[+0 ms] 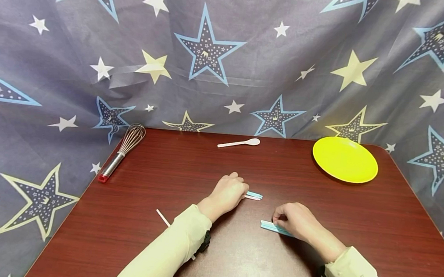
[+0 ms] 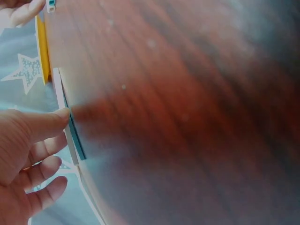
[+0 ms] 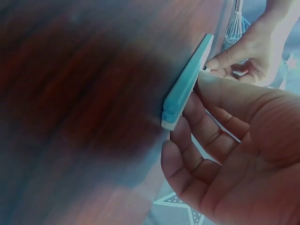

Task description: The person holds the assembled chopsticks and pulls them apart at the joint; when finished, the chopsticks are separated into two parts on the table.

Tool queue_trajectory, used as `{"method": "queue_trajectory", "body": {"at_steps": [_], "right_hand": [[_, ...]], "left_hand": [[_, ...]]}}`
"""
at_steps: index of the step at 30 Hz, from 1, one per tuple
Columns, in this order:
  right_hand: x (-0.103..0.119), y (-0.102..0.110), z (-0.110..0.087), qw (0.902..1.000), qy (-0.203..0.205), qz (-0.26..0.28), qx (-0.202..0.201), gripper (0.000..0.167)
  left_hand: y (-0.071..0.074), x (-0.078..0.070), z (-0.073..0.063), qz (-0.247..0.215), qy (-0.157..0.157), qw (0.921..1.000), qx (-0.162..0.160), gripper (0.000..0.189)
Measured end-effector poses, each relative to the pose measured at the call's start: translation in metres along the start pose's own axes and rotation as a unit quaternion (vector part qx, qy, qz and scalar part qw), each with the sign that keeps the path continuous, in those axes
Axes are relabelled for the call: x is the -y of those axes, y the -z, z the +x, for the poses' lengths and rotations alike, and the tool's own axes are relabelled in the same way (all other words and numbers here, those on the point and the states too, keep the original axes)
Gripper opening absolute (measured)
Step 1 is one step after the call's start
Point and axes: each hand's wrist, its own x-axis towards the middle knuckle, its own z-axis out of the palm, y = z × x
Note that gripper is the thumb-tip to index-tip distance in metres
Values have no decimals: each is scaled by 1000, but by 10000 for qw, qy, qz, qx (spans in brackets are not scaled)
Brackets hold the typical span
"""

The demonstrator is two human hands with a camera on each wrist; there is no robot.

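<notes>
Slightly left of the table's right half, my left hand (image 1: 226, 193) pinches some thin blue and white sticks (image 1: 255, 196), whose ends poke out to the right of the fingers. The left wrist view shows the thumb against the white stick (image 2: 60, 91), with a dark teal one (image 2: 77, 140) alongside. Nearer to me, my right hand (image 1: 298, 222) pinches another bundle of light blue and white sticks (image 1: 273, 228). In the right wrist view their blunt teal ends (image 3: 173, 105) lie low over the wood, and the thumb and fingers meet at the bundle's side.
A single white stick (image 1: 162, 218) lies partly hidden under the left sleeve. A whisk (image 1: 122, 152) with a red-tipped handle is by the left edge, a white spoon (image 1: 241, 143) at the back, and a yellow plate (image 1: 344, 160) at back right. A star-patterned curtain (image 1: 209, 102) hangs behind.
</notes>
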Motion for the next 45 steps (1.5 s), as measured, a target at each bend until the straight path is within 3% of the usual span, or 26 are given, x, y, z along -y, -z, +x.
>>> {"method": "queue_trajectory", "body": {"at_steps": [18, 28, 45], "right_hand": [[-3, 0, -2, 9999, -57, 96, 71, 16], [-3, 1, -3, 9999, -66, 96, 94, 15], [-1, 2, -3, 9998, -98, 85, 127, 14]], "left_hand": [[-3, -3, 5, 288, -91, 9993, 215, 21], [-6, -1, 6, 395, -153, 9991, 4, 14], [-4, -3, 10, 695, 48, 9973, 236, 4]]}}
